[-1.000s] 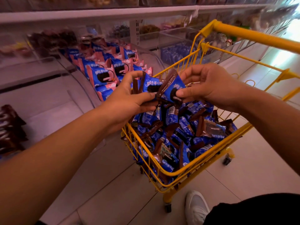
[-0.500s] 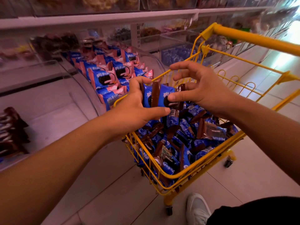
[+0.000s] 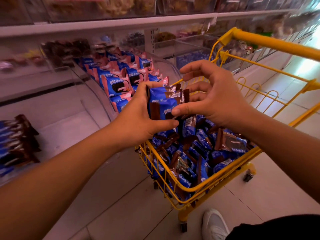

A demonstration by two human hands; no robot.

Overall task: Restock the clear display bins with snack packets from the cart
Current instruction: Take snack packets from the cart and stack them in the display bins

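Note:
My left hand (image 3: 140, 118) grips a small stack of blue-and-brown snack packets (image 3: 164, 104) above the cart's left rim. My right hand (image 3: 213, 97) is beside the stack with fingers spread, its thumb resting on the front packet. Below them a yellow wire cart (image 3: 199, 189) is full of the same blue-and-brown packets (image 3: 204, 149). To the left, a clear display bin (image 3: 97, 94) with a curved front holds blue-and-pink packets (image 3: 124, 78). Another bin at the far left holds blue-and-brown packets (image 3: 15, 142).
The cart's yellow handle (image 3: 277, 42) crosses the upper right. A white shelf edge (image 3: 103, 25) runs above the bins, with more snack bins above and behind. My white shoe (image 3: 214, 224) stands on the tiled floor near the cart's wheel.
My right hand has let go of the packet it passed over, and its fingers have spread wider. The stack now sits tighter in my left hand, and both hands have shifted slightly left.

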